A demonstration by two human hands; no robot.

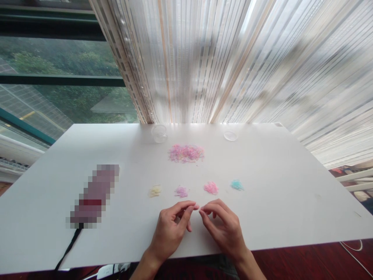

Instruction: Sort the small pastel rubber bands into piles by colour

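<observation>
Near the front edge of the white table, my left hand [175,223] and my right hand [223,221] face each other with fingertips almost meeting. Each hand is closed in a pinch, and whatever lies between the fingertips is too small to name. Just beyond them runs a row of small piles of thin, short pieces: a yellow pile [155,191], a purple pile [181,191], a pink pile [211,188] and a turquoise pile [237,184]. Farther back lies a larger pile of mixed pink and purple pieces [186,153].
A clear plastic cup [159,134] and a clear round lid [230,135] sit at the back of the white table [279,167]. On the left lies a blurred-out purplish object [94,194] with a black strap [69,247]. Striped curtains [198,62] hang behind the table.
</observation>
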